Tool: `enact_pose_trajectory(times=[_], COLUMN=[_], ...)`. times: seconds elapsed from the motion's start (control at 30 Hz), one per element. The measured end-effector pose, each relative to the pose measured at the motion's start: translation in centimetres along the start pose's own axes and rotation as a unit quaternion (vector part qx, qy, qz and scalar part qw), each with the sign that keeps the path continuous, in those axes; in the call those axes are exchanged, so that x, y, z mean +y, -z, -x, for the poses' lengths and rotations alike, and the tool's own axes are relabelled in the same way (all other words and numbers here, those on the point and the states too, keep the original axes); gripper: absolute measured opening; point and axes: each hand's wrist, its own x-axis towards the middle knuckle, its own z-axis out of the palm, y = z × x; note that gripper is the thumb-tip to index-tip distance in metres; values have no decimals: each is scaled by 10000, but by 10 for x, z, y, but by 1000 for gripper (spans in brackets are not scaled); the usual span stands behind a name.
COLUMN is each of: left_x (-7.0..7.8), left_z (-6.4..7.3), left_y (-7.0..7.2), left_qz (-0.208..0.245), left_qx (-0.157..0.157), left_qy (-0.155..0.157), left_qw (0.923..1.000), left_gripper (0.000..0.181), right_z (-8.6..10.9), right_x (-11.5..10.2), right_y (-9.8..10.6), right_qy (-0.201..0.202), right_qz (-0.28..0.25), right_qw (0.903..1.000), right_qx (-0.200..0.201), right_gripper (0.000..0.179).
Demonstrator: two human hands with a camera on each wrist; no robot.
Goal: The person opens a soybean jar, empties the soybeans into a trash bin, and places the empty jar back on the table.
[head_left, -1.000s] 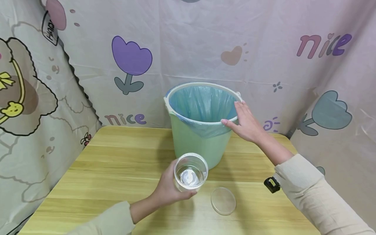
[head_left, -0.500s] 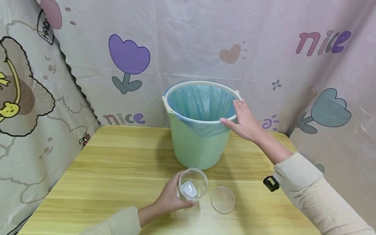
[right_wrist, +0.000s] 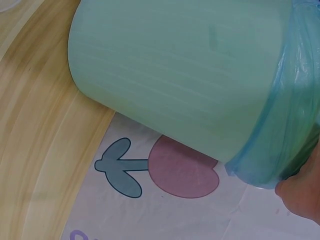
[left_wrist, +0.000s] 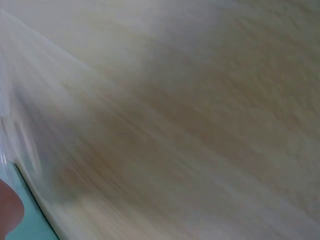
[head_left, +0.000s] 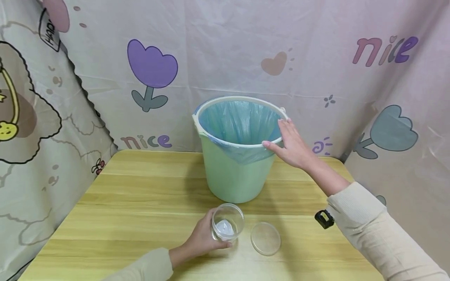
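My left hand grips a clear plastic jar from its left side, thumb at the near side and the open mouth facing up. A whitish patch shows at the jar's bottom. Beyond it stands a pale green trash bin lined with a blue plastic bag. My right hand rests on the right of the bin's rim with fingers and thumb spread. A clear round lid lies flat to the right of the jar. In the left wrist view only a blurred fingertip shows.
The wooden table meets a printed cloth backdrop behind the bin, with more cloth at both sides. A small black clip-like item is by the right sleeve.
My left hand has drawn the jar down and towards me, away from the bin, and the jar now sits low beside the lid. My right hand has stayed on the rim.
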Motion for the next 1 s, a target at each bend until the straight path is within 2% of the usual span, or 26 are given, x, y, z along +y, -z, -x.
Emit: enact_pose_trajectory(times=[0.27,0.47,0.8,1.0], left_x=[-10,-15,-18,-17], left_z=[1,3,4,3], left_y=[-6,-9,-10,-10], left_qz=[25,-82,-4,98], left_qx=[-253,-313,-476,-647], left_qy=[86,67,86,221], left_qw=[9996,9995,9988,9976], left_gripper=[97,98,105,112], right_z=[0,0,-1,1], right_x=[0,0,-1,-1], right_y=[0,0,1,0], right_qy=[5,31,79,33], right_qz=[5,-21,-18,-46], right_qw=[10000,10000,10000,10000], right_qx=[-17,6,36,49], right_gripper=[97,96,97,96])
